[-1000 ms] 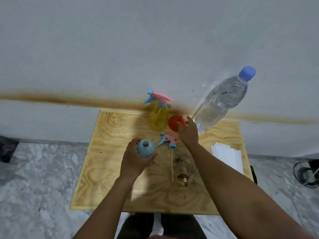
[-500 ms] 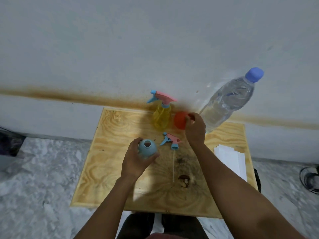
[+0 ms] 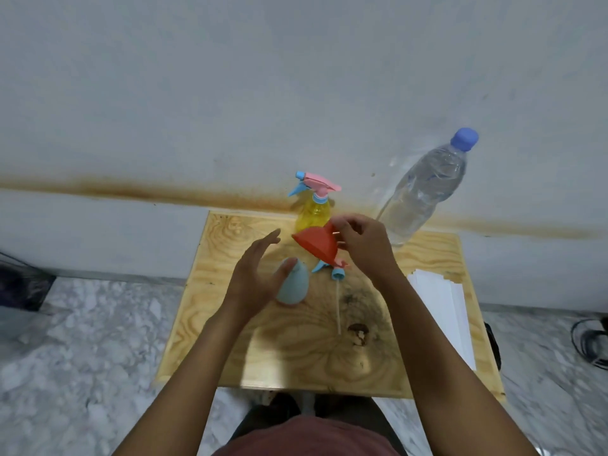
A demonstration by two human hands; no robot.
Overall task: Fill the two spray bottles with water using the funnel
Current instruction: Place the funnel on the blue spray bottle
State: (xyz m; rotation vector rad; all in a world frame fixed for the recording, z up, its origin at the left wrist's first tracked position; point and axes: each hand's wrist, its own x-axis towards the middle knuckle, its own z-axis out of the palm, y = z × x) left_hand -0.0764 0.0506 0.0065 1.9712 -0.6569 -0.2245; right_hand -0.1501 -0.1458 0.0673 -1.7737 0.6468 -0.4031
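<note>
The blue bottle [image 3: 294,286] stands upright on the plywood counter [image 3: 296,357]. The left hand [image 3: 253,281] is close on its left, grip apart, fingers straight, thumb by the neck. Just behind and to the right of the blue bottle, the right hand [image 3: 365,250] has its grip clamped on the rim of the red funnel [image 3: 316,243], held tilted in the air. The loose spray head [image 3: 338,274] lies just right of the blue bottle. The yellow spray bottle [image 3: 312,212] stands behind it, and the capped water bottle [image 3: 424,192] is farther back on the right.
</note>
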